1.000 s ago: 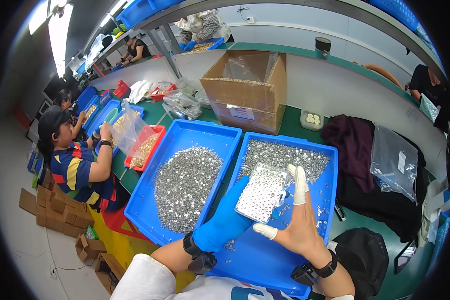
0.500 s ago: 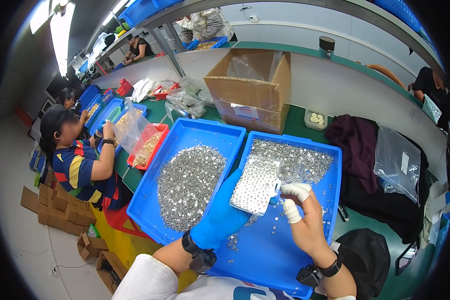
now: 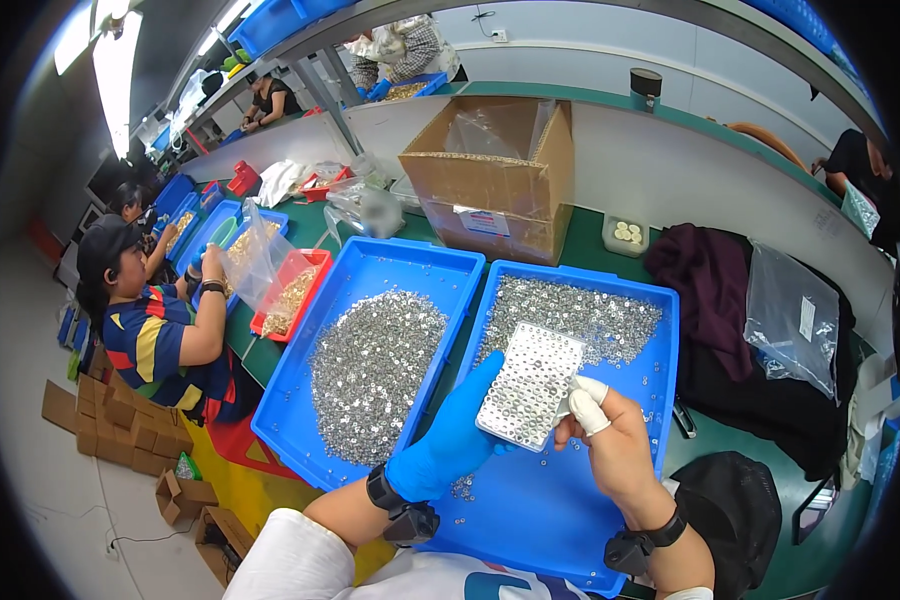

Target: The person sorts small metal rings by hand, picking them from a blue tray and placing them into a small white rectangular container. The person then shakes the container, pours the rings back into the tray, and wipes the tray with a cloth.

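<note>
My left hand (image 3: 440, 440), in a blue glove, holds a flat pale plate (image 3: 532, 385) by its left side. Rows of small holes cover the plate, and small shiny metal rings appear to sit in many of them. At the plate's lower right edge, my right hand (image 3: 618, 445) pinches its side, white finger cots on the thumb and a finger. The plate is tilted above the right blue tray (image 3: 555, 530), where small metal rings (image 3: 610, 325) lie heaped at the far end and scattered elsewhere.
Beside it, a left blue tray (image 3: 368, 265) holds a big heap of rings (image 3: 375, 370). Behind stands an open cardboard box (image 3: 485, 200). Dark cloth (image 3: 700, 290) and a clear bag (image 3: 790, 320) lie right, a black cap (image 3: 725, 520) nearer. A co-worker (image 3: 160, 320) sits left, by a red bin (image 3: 310, 290).
The plate has shifted slightly right and tilted. My right hand, apart from the plate's body and near its side tab before, has closed in on its lower right edge.
</note>
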{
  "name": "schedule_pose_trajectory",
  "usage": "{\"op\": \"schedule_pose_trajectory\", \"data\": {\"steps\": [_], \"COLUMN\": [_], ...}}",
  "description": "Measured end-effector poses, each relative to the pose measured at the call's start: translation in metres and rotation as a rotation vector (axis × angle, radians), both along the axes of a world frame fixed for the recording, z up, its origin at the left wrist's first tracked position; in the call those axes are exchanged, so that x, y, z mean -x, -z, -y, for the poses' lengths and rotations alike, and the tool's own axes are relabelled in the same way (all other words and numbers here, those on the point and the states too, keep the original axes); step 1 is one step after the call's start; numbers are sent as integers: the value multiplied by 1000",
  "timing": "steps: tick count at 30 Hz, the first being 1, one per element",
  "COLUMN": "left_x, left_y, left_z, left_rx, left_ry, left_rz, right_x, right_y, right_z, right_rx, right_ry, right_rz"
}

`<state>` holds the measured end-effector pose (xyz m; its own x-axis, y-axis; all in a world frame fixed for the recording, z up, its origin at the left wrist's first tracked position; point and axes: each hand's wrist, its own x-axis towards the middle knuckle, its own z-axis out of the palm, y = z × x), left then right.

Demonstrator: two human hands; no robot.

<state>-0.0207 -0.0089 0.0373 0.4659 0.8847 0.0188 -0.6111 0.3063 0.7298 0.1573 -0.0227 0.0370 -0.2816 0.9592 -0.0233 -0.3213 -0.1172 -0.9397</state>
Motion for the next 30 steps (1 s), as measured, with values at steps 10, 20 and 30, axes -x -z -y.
{"op": "schedule_pose_trajectory", "data": {"steps": [10,20,30], "left_x": [-14,-17,-18], "left_y": [-37,-31,-41], "left_z": [3,3,1], "left_rx": [287,221,468], "left_ry": [-84,-163,-204], "left_rz": [-384,-423,-364], "right_x": [0,1,1], "right_y": [-6,-11,-9], "right_z": [1,2,6], "right_rx": [131,177,113], "right_ry": [-34,-58,-84], "right_rz": [-145,-198,-177]}}
